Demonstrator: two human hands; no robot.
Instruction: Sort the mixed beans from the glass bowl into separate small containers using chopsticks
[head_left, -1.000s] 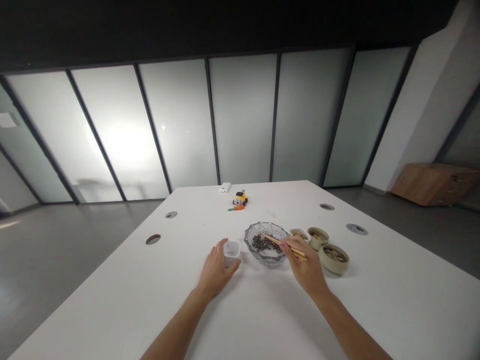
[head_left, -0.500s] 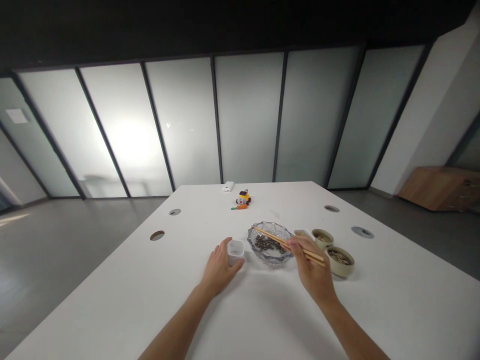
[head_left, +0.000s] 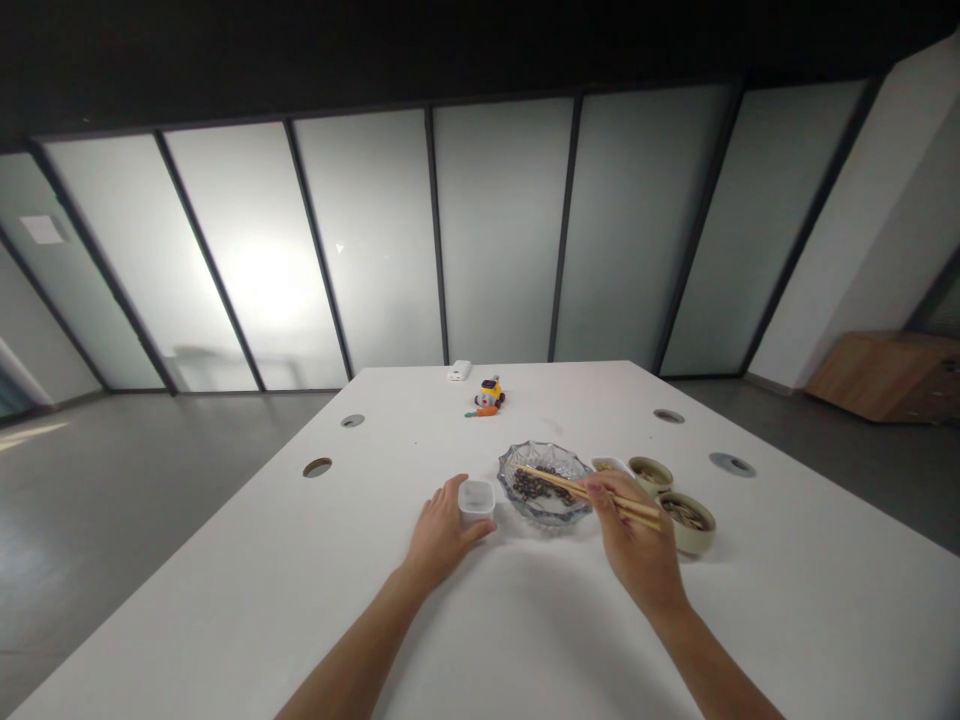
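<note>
While the right hand (head_left: 637, 540) pinches a pair of wooden chopsticks (head_left: 559, 482) between thumb and fingers, their tips reach over the dark beans (head_left: 534, 487) inside the cut-glass bowl (head_left: 551, 518). The sticks lie close together toward the tips; whether they grip a bean or touch one, I cannot tell. Just left of the glass bowl, the left hand (head_left: 441, 530) curls its thumb and fingers around a clear plastic cup (head_left: 477, 500), apparently steadying it on the table. The step looks like picking among the beans, and a firm pick would call for the tips to straddle a single bean and squeeze evenly. Right of the glass bowl stand a white dish (head_left: 609, 464) and two green bowls (head_left: 697, 541), partly behind the right hand. Beyond it sit a toy car (head_left: 490, 392) and a toy carrot (head_left: 486, 411). No brand or label is readable; the pale sheet (head_left: 42, 229) far left of the glass bowl is too small to read.
</note>
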